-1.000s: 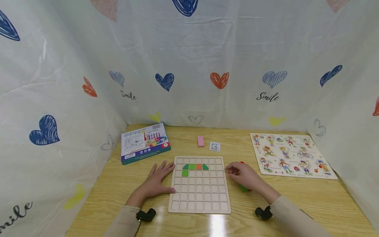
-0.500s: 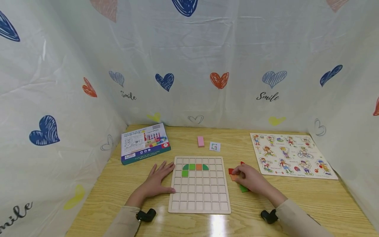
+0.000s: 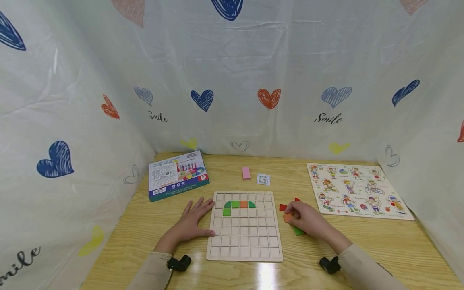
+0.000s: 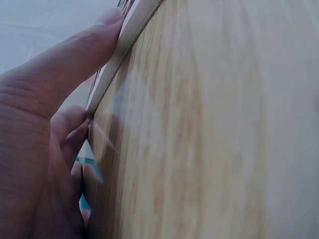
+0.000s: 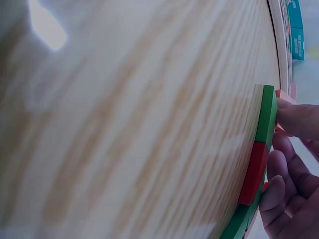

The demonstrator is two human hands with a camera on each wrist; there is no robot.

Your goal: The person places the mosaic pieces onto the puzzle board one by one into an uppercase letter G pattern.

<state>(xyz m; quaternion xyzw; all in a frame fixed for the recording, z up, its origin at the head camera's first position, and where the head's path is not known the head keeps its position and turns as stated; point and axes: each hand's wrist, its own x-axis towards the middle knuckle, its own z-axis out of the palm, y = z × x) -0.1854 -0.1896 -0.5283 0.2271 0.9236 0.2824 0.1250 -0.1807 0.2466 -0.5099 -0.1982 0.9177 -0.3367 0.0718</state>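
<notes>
A pale wooden grid board (image 3: 244, 240) lies in front of me, holding a short row of green and orange pieces (image 3: 239, 204) near its top and one green square (image 3: 226, 212) below their left end. My left hand (image 3: 188, 224) rests spread at the board's left side. In the left wrist view its thumb (image 4: 94, 42) touches the board's edge (image 4: 117, 55). Right of the board, my right hand (image 3: 308, 219) pinches an orange square tile (image 3: 287, 218) between thumb and fingers. Red and green pieces lie around and partly under this hand, including a green block (image 5: 266, 112) and a red block (image 5: 253, 174).
Behind the board are a pink block (image 3: 246, 173) and a small patterned card (image 3: 263, 179). A flat printed box (image 3: 179, 177) stands at the back left. On the right lies a picture puzzle board (image 3: 357, 189). A heart-print curtain (image 3: 232, 72) surrounds the table.
My right hand has drawn back right from the board's edge to the loose pieces and taken hold of the orange tile, uncovering a red piece. The left hand stays still.
</notes>
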